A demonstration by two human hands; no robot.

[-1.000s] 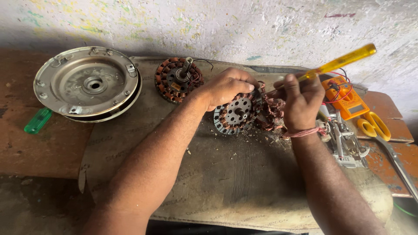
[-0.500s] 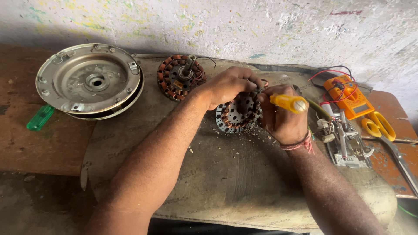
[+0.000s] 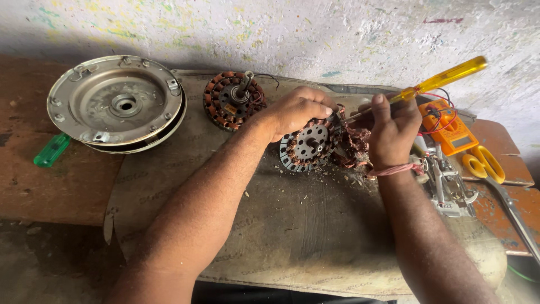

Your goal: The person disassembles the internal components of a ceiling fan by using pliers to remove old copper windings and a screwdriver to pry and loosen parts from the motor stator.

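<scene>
Two hands at one stator, mid-desk: left hand fingers grip its top edge, right hand fingers clenched on one yellow screwdriver, tip at stator. Left of stator: 1 wound rotor, 1 metal cover. Right: 1 orange multimeter, 1 scissors.

Soft even daylight, faint shadows under the arms, sharp focus throughout, slight wide-angle bending at the edges

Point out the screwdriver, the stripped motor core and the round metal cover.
screwdriver (image 3: 447,74), head view, on its yellow handle.
motor core (image 3: 308,143), head view, on its flat centre plate.
metal cover (image 3: 90,107), head view, on its inner dish.
</scene>
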